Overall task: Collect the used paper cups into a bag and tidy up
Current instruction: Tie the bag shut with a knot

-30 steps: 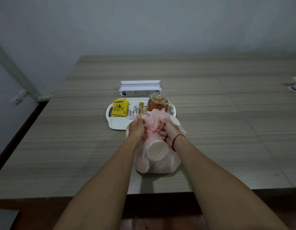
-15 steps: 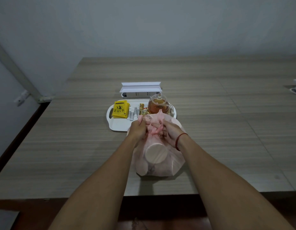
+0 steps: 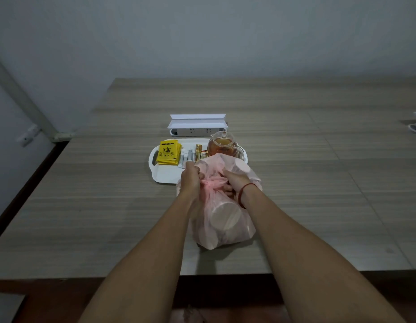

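Pink bag [image 3: 239, 229] lies on the worktop [image 3: 85, 217] near its front edge, with paper cups [image 3: 225, 216] visible through the film. Left hand [image 3: 190, 180] and right hand [image 3: 236, 180] both clench the bag's gathered neck. Just behind it is a white tray [image 3: 165, 177] carrying yellow tea packets [image 3: 167, 152] and a glass teapot [image 3: 222, 145]. A power strip [image 3: 197, 131] lies beyond.

The bag [image 3: 225, 231] sits on the desk [image 3: 109, 206] near its front edge, a paper cup [image 3: 225, 215] inside it; the left hand [image 3: 190, 179] and right hand [image 3: 236, 180] flank its neck; just behind lies the tray [image 3: 165, 177], tea packets [image 3: 168, 153] on its left, teapot [image 3: 222, 145] on its right; the power strip [image 3: 197, 131] lies behind the tray.
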